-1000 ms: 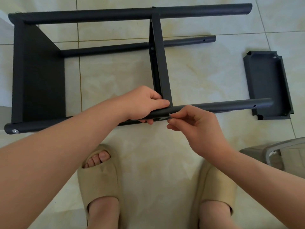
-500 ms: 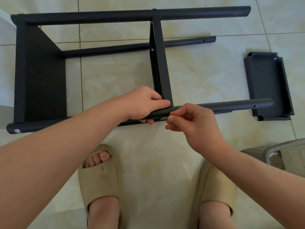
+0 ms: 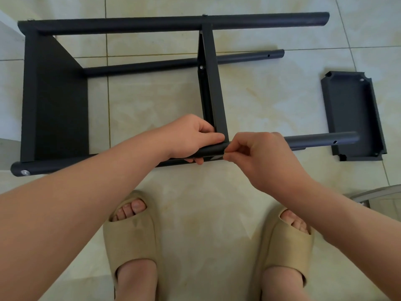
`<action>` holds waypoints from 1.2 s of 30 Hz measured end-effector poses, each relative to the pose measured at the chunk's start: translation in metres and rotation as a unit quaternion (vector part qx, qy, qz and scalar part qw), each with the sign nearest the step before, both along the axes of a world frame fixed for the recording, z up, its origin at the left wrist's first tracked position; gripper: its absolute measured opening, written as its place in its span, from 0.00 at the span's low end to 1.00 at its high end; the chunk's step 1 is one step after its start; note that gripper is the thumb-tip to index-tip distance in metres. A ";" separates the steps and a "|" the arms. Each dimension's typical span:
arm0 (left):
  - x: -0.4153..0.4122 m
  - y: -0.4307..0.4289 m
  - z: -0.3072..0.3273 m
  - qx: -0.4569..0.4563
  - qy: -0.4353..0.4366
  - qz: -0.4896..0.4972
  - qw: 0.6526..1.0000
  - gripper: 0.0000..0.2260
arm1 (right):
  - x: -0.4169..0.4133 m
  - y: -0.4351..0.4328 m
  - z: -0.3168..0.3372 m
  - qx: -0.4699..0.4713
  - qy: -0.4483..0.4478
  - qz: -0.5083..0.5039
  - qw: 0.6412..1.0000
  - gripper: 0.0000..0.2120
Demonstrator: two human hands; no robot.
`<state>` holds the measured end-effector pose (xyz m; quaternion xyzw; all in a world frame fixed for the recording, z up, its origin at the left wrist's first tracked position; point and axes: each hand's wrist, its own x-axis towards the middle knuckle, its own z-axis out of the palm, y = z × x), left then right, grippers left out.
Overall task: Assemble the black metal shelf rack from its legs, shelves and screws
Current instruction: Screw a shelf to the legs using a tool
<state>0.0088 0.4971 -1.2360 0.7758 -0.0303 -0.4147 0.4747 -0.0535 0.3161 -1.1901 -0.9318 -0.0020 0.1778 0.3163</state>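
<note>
1. Left hand (image 3: 191, 137) is gripping the near leg (image 3: 321, 141) right where the middle shelf (image 3: 217, 94) corner is meeting it. Its fingers (image 3: 208, 141) are clenched round the tube.
2. Right hand (image 3: 260, 157) is pinching a small screw (image 3: 225, 152) between thumb and forefinger, tip at the leg's side, just right of the left fingers. Only a glint is showing, so I can't tell if it's seated in the hole.
3. Likely step: starting this screw by hand. It should be going in square to the tube with light turns. If it's binding, back off and realign, because forcing it risks a cross-thread.
4. The left grip should be pressing the shelf corner tight to the leg so the holes are lining up.
5. The rack is lying on its side on the floor (image 3: 162, 101). The end shelf (image 3: 56, 101) is sitting far left of the left fingers, with a fitted screw (image 3: 25, 172) showing at that leg end.
6. The loose shelf (image 3: 353, 114) is lying well right of the right fingers, not yet fitted. Leaving this joint snug rather than fully tight seems wise.
</note>
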 end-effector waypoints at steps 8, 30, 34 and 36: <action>0.001 0.000 0.000 -0.016 0.006 0.008 1.000 0.13 | 0.003 0.004 -0.004 -0.071 -0.022 0.018 0.997 0.05; -0.022 -0.020 0.027 0.168 -0.278 0.083 0.942 0.16 | -0.031 -0.038 0.001 -0.115 -0.105 0.084 0.984 0.08; -0.029 -0.043 0.054 0.169 -0.414 0.021 0.894 0.16 | -0.056 -0.076 0.010 -0.168 -0.103 0.082 0.977 0.19; -0.035 -0.062 0.066 0.147 -0.444 -0.049 0.882 0.15 | -0.071 -0.097 0.014 -0.199 -0.087 0.062 0.974 0.25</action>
